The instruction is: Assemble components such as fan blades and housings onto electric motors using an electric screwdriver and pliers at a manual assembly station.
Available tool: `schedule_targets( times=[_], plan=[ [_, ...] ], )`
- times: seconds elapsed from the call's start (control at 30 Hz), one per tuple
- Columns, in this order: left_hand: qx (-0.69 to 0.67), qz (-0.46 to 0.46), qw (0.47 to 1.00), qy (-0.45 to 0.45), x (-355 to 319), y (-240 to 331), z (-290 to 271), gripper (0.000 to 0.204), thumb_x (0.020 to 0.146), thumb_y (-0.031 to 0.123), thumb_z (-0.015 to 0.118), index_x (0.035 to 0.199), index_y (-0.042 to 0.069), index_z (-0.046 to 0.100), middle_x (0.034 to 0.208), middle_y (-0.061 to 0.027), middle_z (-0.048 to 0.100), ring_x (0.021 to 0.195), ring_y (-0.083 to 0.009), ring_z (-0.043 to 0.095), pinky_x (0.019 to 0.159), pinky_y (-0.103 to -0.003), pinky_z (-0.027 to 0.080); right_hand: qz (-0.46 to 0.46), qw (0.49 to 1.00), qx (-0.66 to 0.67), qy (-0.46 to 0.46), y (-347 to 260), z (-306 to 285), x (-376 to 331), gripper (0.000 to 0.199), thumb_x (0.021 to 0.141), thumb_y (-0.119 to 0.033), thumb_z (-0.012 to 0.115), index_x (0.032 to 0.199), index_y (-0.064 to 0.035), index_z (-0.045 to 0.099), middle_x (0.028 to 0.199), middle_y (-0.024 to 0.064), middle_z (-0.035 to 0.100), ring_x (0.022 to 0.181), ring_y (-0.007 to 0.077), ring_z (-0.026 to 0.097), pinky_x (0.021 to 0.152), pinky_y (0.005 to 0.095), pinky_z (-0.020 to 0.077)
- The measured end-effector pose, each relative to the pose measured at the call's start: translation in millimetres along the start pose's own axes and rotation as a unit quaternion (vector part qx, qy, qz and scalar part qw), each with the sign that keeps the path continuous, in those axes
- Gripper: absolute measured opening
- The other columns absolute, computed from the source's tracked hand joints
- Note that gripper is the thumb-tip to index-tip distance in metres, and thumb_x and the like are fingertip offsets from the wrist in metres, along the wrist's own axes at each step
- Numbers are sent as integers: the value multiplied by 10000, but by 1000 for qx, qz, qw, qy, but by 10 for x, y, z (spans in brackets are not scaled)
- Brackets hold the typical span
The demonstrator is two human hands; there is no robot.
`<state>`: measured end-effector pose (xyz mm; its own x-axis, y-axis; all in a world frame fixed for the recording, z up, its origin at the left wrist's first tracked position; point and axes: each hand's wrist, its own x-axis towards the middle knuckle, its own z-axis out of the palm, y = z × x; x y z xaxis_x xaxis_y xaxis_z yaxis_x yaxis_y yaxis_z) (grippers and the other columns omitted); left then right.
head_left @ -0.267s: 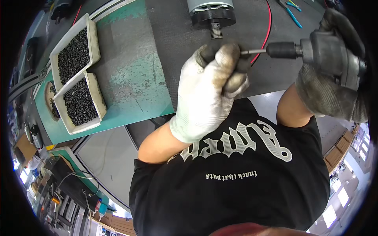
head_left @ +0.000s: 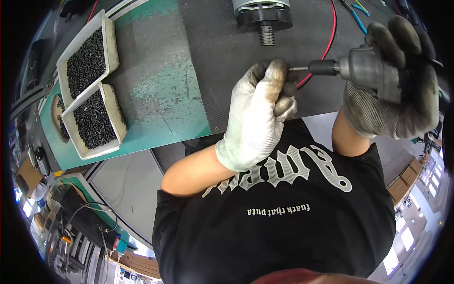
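Observation:
My left hand, in a white glove with dirty fingertips, is closed in a pinch around the tip of a driver bit. Whatever else lies between those fingers is hidden. On the right, my right hand in a dirty grey glove grips a dark power screwdriver, its black chuck sleeve pointing left toward the left hand. Just beyond the left hand lies a motor with a black collar, cut off by the top edge. Its threaded shaft points toward me.
Two off-white trays full of small black screws stand at the left on the worn green bench top. A red and black cable curves right of the motor. Blue-handled pliers lie at the far right.
The power screwdriver has moved left and slightly down with my right hand, nearer my left hand. The left hand keeps its pinch at the bit. The view has shifted slightly.

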<state>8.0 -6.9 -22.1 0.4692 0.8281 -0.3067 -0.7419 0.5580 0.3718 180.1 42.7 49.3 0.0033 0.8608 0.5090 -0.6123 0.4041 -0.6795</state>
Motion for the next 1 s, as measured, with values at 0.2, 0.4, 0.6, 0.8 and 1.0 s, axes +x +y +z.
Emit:
schedule_targets(
  times=[0.2, 0.4, 0.6, 0.8, 1.0],
  plan=[
    [22, 9, 997, 69, 74, 62, 16, 271, 986, 368, 568, 905, 114, 519, 721, 29, 436, 536, -44, 312, 522, -213, 292, -18, 997, -54, 42, 37, -50, 38, 142, 851, -146, 607, 966, -77, 561, 950, 86, 523, 818, 173, 546, 815, 324, 496],
    [-36, -110, 993, -27, 130, 130, -141, 324, 975, 411, 564, 864, 116, 488, 647, 27, 399, 517, -56, 318, 522, -229, 300, -26, 991, -112, 71, 230, 272, 46, 212, 867, -141, 609, 1050, -74, 527, 999, 76, 528, 857, 174, 541, 806, 313, 499],
    [53, -66, 996, 12, 101, 49, -187, 384, 987, 452, 508, 815, 112, 460, 620, 22, 370, 500, -69, 303, 518, -237, 307, -45, 979, -169, 107, 281, 231, 81, 287, 882, -136, 612, 1135, -72, 494, 1048, 67, 532, 896, 175, 537, 797, 302, 501],
    [-62, -150, 977, -139, 219, 130, -264, 459, 1006, 511, 422, 798, 106, 480, 613, 19, 377, 518, -104, 358, 534, -249, 332, -63, 963, -220, 139, 314, 356, 63, 363, 897, -131, 615, 1219, -70, 460, 1097, 57, 537, 936, 176, 532, 788, 292, 503],
    [-156, -142, 977, 35, 326, 130, -339, 416, 1052, 410, 334, 975, 82, 577, 816, -61, 609, 618, -181, 506, 633, -323, 445, -89, 942, -276, 171, 441, 214, 201, 439, 912, -126, 617, 1304, -68, 427, 1146, 48, 541, 975, 178, 527, 779, 281, 506]
  ],
)
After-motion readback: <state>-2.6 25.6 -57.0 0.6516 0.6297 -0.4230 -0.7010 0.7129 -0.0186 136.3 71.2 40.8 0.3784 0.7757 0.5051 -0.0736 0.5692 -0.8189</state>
